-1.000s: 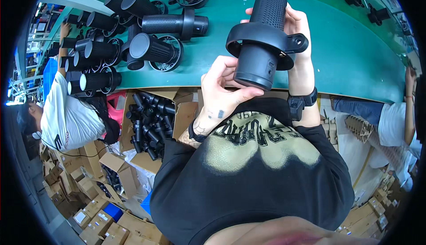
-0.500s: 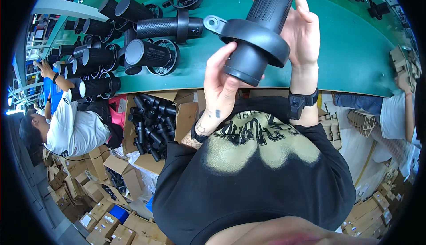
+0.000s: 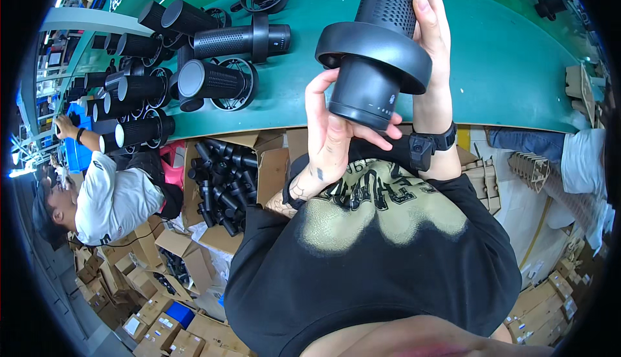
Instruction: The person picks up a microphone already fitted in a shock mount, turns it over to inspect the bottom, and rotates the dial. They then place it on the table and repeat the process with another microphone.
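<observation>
A black microphone (image 3: 367, 88) with a perforated grille and a wide ring around its middle is held tilted above the table, grille end away from me. My left hand (image 3: 331, 124) supports its smooth lower end, the thumb by the bottom rim and other fingers underneath. Around the far right side of the grille, my right hand (image 3: 435, 33) is closed, partly hidden behind the ring. Small pale markings show on the lower end, facing me. To the left, a similar microphone (image 3: 223, 41) lies on its side, and another (image 3: 207, 80) rests with its spoked ring visible.
More black microphones crowd the left of the green table (image 3: 491, 66). Below its edge stands an open cardboard box (image 3: 273, 176) full of black parts. At left a co-worker (image 3: 123, 192) in a white shirt reaches to the table. Cardboard boxes (image 3: 158, 337) cover the floor behind.
The microphone has turned about its length: the looped tab on its ring has gone from sight and markings now face me. My left fingers have shifted lower; the co-worker's head has moved.
</observation>
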A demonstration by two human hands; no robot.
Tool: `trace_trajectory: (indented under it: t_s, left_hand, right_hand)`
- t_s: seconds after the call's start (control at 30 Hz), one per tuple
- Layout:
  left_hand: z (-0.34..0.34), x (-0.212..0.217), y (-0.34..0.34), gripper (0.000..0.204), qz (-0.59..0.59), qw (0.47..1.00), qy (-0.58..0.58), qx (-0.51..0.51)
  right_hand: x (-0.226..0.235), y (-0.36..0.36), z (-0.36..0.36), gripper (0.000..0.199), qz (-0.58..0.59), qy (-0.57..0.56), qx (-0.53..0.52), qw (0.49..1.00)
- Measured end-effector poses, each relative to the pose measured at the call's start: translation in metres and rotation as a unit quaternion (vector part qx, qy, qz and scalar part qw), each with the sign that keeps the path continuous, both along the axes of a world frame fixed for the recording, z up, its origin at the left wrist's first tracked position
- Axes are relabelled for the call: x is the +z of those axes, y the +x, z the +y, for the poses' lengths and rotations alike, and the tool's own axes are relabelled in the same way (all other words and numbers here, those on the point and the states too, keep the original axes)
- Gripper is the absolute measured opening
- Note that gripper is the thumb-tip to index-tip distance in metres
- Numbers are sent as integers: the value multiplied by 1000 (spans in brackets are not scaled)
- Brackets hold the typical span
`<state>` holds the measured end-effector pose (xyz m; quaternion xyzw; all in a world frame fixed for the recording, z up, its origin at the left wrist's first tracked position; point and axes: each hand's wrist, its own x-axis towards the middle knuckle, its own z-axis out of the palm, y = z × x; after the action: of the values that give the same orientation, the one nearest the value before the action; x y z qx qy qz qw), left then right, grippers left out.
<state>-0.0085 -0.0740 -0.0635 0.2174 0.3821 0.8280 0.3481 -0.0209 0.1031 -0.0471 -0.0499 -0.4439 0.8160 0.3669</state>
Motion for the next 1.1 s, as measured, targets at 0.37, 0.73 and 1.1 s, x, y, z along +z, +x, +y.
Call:
trace_trajectory:
  t_s: [0.37,0.73,1.1]
  left_hand:
    - [-3,-10,1,66,140,988,-5,65]
    - [-8,16,-1,73,132,988,71,35]
    - [-5,43,-7,85,91,995,-29,2]
  right_hand:
    - [12,11,2,31,-91,16,-15,996]
    - [-15,22,-7,33,-111,93,52,988]
    - [-13,31,-21,29,-145,152,-29,977]
